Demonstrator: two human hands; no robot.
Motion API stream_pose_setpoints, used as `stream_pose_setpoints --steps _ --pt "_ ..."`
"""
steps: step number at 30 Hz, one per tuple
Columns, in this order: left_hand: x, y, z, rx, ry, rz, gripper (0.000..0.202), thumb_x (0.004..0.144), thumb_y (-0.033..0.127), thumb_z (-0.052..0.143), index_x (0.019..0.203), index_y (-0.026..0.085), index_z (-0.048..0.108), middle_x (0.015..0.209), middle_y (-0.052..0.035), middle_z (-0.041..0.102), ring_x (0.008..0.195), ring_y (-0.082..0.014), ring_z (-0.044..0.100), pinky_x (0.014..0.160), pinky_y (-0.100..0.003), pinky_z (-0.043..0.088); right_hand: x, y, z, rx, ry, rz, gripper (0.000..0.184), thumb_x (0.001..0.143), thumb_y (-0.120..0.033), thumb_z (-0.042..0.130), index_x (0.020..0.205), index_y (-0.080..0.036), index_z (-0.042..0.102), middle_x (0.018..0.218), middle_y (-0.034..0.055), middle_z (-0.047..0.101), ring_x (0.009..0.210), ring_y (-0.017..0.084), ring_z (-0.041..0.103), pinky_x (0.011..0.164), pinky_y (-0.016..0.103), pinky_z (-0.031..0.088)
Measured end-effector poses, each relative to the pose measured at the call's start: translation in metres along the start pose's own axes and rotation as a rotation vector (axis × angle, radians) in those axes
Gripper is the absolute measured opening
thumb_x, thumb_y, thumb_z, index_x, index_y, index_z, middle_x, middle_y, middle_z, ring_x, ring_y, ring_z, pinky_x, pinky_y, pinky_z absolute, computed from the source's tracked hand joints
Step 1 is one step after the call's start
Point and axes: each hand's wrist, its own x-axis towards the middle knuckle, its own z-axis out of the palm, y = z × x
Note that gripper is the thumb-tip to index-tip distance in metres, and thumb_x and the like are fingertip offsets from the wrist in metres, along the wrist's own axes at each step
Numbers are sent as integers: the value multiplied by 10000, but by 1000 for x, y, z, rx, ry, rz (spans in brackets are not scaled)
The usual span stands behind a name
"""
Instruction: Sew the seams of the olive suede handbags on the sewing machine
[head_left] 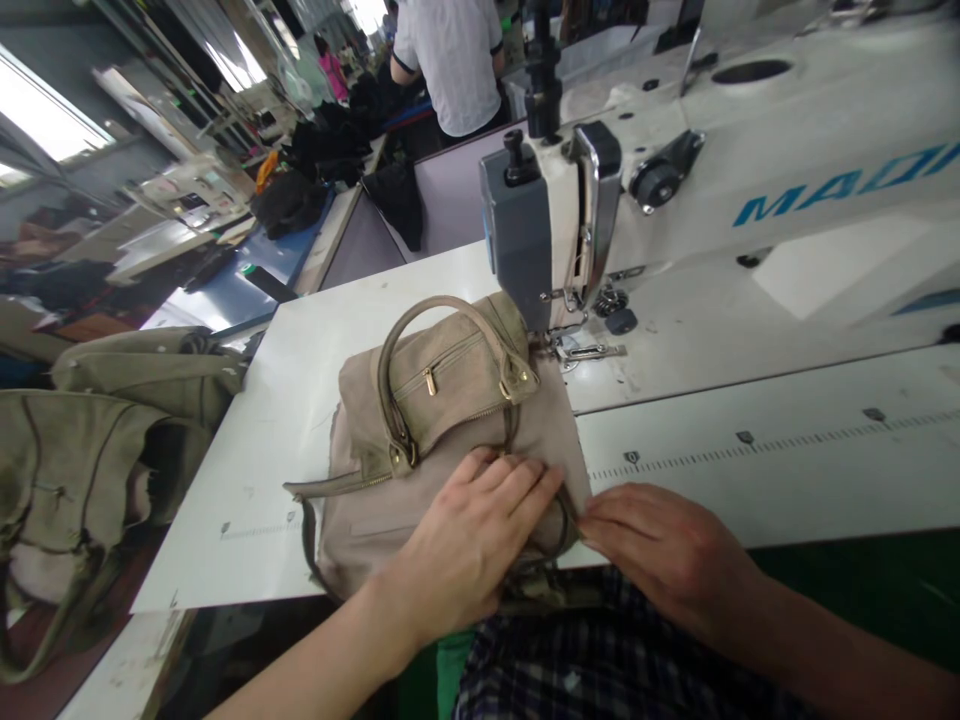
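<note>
An olive-tan handbag (pixel 450 365) lies on the white sewing table, its pinkish-beige lining (pixel 375 540) spread toward me. It has a looped handle, a small zip with a gold pull, and a longer zip hanging loose at the left. My left hand (pixel 487 520) rests flat on the lining with the fingers stretched out. At the lining's right edge, my right hand (pixel 645 540) pinches the fabric between thumb and fingers. The bag's far right edge reaches close to the presser foot (pixel 581 352) of the sewing machine (pixel 750 250); whether it lies under the foot is hard to see.
More olive bag pieces (pixel 82 440) are heaped to the left of the white table (pixel 262 430). A ruler scale (pixel 742 440) runs along the table's front. Behind a lilac partition (pixel 465 200), a person in a white shirt (pixel 450 60) stands facing away. Other machines stand at the back left.
</note>
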Motion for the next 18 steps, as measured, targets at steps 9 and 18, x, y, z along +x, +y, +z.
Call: stream_pose_setpoints --steps 9,18 --pt "-6 4 27 48 188 121 390 1013 220 283 1362 150 441 1387 -14 500 1276 -166 392 1100 -351 207 -10 6 -5 -107 4 -139 345 924 -44 332 980 -91 669 857 118 708 807 204 662 753 333 565" --pt "8 -2 25 92 212 71 394 1002 187 298 1361 111 441 1338 -48 543 1207 -187 465 1085 -377 260 -8 27 -16 -122 -100 -192 339 874 -11 391 1051 -96 667 1001 110 718 967 200 666 882 317 565"
